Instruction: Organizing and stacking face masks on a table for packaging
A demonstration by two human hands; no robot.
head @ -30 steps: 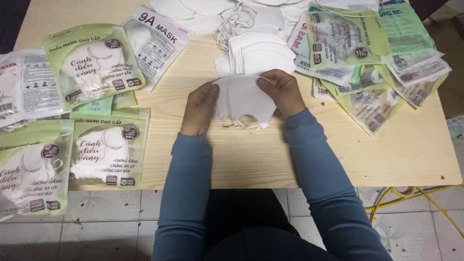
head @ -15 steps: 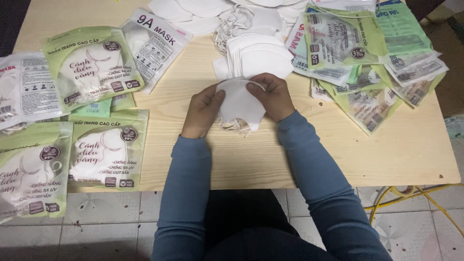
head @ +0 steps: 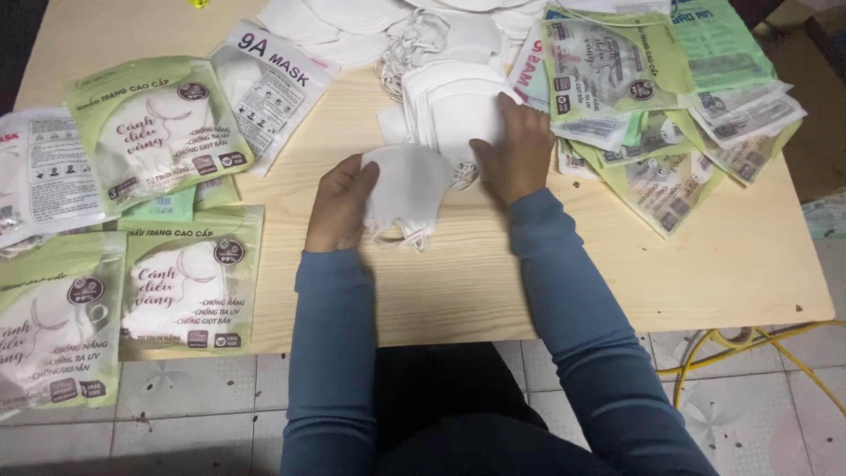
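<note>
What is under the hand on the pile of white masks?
The right hand presses on a stack of white fabric masks. Beneath the stack only the pale wooden table shows; anything between is hidden.

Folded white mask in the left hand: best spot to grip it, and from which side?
Grip the folded white mask at its flat upper right edge, coming from the right. The left hand already holds the left edge, and the ear loops dangle below, so that side is bare and the cloth lies flat there.

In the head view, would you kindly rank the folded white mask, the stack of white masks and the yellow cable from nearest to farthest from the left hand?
1. Folded white mask: held in the left hand.
2. Stack of white masks: beyond, under the right hand.
3. Yellow cable: floor, far right.
</note>
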